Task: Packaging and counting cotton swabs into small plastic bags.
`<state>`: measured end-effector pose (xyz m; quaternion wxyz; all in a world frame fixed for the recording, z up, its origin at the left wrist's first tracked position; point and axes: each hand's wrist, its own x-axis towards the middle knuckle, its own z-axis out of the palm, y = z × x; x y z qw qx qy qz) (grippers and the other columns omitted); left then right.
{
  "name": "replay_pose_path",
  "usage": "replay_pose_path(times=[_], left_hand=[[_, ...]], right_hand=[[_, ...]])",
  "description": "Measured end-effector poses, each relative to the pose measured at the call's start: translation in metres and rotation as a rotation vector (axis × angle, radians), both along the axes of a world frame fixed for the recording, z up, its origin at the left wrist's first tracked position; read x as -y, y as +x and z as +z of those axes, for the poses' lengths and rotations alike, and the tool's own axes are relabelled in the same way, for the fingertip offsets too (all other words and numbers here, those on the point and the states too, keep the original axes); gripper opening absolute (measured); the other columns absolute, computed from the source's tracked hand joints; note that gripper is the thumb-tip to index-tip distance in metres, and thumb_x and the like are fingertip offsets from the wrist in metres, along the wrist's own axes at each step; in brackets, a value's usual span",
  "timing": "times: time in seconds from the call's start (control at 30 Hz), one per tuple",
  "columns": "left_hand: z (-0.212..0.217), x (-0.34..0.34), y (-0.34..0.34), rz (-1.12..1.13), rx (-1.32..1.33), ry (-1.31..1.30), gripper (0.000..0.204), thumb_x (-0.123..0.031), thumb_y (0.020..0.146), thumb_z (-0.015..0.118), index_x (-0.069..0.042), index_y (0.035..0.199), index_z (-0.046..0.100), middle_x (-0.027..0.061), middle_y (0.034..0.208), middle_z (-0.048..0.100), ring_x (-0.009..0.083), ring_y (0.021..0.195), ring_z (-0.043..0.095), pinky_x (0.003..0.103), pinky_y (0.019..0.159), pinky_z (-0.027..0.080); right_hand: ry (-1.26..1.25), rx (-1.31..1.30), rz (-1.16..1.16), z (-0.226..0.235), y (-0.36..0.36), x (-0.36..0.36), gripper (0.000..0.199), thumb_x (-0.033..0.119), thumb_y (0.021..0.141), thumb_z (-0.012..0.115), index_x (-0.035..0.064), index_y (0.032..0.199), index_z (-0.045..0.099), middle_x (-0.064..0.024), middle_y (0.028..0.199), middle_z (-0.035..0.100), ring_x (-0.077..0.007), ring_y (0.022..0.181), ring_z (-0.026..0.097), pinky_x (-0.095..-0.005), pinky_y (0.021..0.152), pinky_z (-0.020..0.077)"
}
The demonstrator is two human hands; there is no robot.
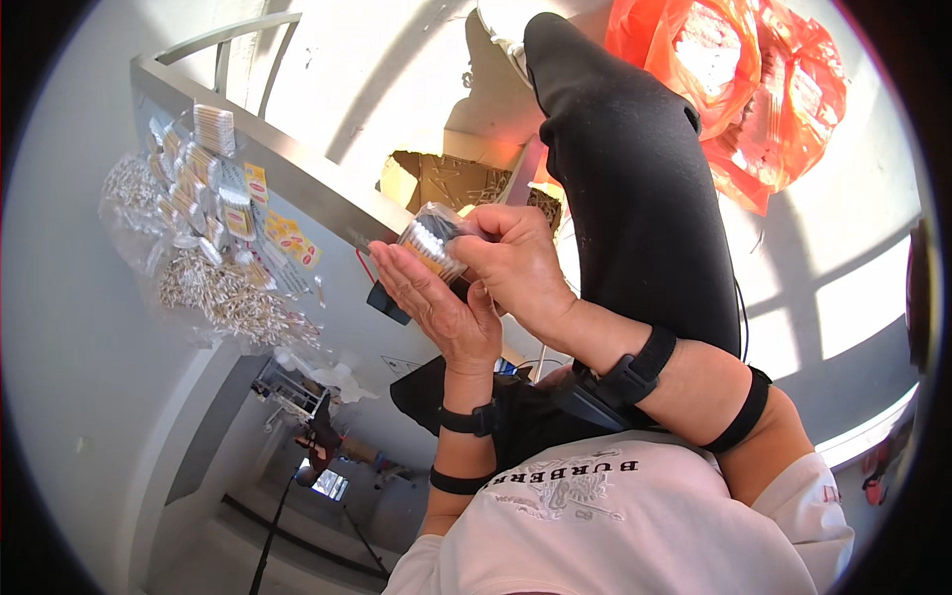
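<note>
A small clear plastic bag of cotton swabs (428, 248) is held between my two hands, white tips showing through the film. My left hand (436, 302) cradles it from below, its fingers stretched along the near side and its thumb raised. With thumb and bent fingers, my right hand (521, 263) pinches the upper right end of the bag. Part of the pack is hidden behind the fingers of both hands.
On the table at left lie packed cotton swabs (213, 134), yellow printed cards (290, 240) and a heap of loose swabs (223, 297). An open cardboard box (446, 183) with swabs stands beyond my hands. Red plastic bags (783, 119) lie at upper right, past my leg.
</note>
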<state>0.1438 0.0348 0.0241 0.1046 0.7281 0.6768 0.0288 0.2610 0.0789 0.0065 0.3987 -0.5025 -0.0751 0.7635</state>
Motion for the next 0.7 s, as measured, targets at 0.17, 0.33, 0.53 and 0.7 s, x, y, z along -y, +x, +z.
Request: replay_pose_path(times=[0.17,0.33,0.53,0.7], left_hand=[[-0.006,0.003,-0.001,0.025,0.122,0.055,0.093,-0.062,0.095,0.039,0.003,0.152,0.004,0.0278,0.158,0.006,0.0449,0.146,0.006,0.053,0.117,0.007],[-0.007,0.004,0.000,0.054,0.162,0.047,0.095,-0.060,0.095,0.042,0.004,0.152,0.001,0.0277,0.158,0.002,0.0447,0.147,0.004,0.052,0.117,0.008],[-0.002,0.005,0.005,0.145,0.256,0.010,0.097,-0.058,0.095,0.044,0.007,0.151,-0.002,0.0283,0.158,-0.001,0.0440,0.147,0.002,0.052,0.117,0.009],[0.000,0.003,0.012,0.277,0.358,-0.029,0.101,-0.058,0.094,0.047,0.007,0.151,-0.005,0.0274,0.158,-0.002,0.0424,0.147,0.003,0.050,0.117,0.010]], right_hand=[[-0.118,-0.087,-0.043,0.005,0.002,-0.002,0.007,-0.001,0.078,0.060,-0.0015,0.075,0.066,0.0012,0.069,0.060,-0.0044,0.060,0.052,-0.0214,0.052,0.0424],[-0.210,-0.167,-0.074,0.013,0.004,-0.004,0.007,-0.004,0.076,0.061,-0.0005,0.073,0.066,0.0015,0.067,0.060,-0.0036,0.058,0.051,-0.0197,0.051,0.0403],[-0.231,-0.186,-0.045,0.018,0.007,-0.005,0.008,-0.007,0.074,0.062,-0.0007,0.071,0.064,0.0019,0.067,0.059,-0.0035,0.057,0.050,-0.0197,0.050,0.0400],[-0.187,-0.190,-0.060,0.016,0.005,-0.002,0.008,-0.009,0.073,0.061,-0.0017,0.072,0.064,0.0016,0.066,0.059,-0.0038,0.057,0.051,-0.0197,0.050,0.0403]])
